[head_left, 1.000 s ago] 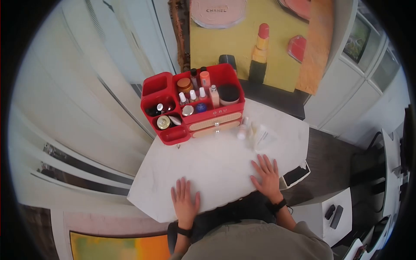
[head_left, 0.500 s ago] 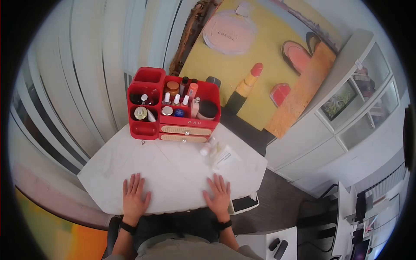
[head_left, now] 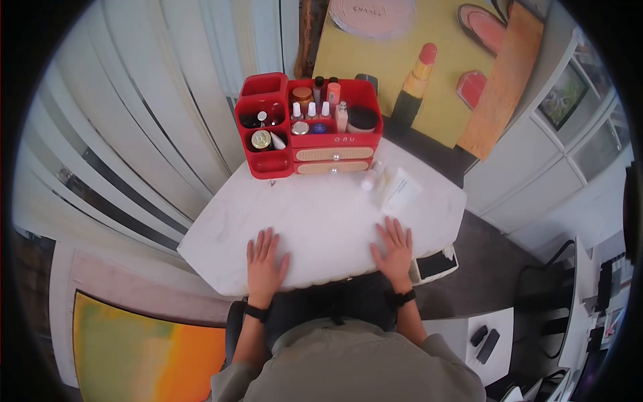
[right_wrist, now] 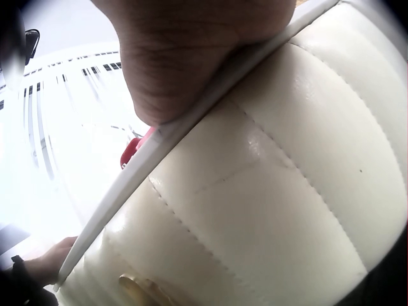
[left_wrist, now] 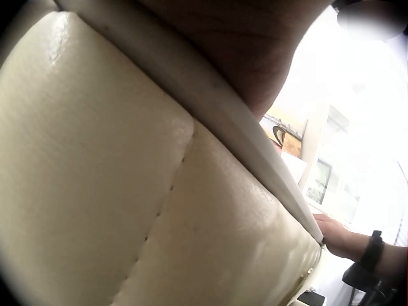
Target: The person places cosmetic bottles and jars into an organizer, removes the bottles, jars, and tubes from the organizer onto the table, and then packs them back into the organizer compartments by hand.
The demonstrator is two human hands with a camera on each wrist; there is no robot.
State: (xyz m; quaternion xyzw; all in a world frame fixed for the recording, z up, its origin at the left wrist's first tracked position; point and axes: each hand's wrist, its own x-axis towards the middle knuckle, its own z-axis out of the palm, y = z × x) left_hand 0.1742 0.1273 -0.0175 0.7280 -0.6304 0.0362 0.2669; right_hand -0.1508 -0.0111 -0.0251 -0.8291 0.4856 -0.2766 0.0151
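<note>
Both my hands lie flat, palms down, on the white marble tabletop [head_left: 321,214] near its front edge. My left hand [head_left: 265,258] has its fingers straight and spread, and my right hand [head_left: 394,246] lies the same way. Neither holds anything. At the far side of the table stands a red cosmetics organiser [head_left: 308,130] with two drawers, filled with several small bottles and jars. A small white bottle [head_left: 370,178] and a white tube [head_left: 400,189] lie in front of its right end, a little beyond my right hand. The wrist views show only the table's padded cream edge [left_wrist: 159,210] and the heel of each hand.
A large yellow painting [head_left: 429,60] of a lipstick and compacts leans behind the table. Vertical blinds [head_left: 147,134] fill the left. A black-and-white tray [head_left: 435,263] sits at the table's right corner. White cabinets [head_left: 556,134] stand to the right, and an orange-yellow canvas [head_left: 147,352] lies on the floor at lower left.
The head camera has swung, so the scene shifts in view. Both hands stay flat in the same places on the tabletop.
</note>
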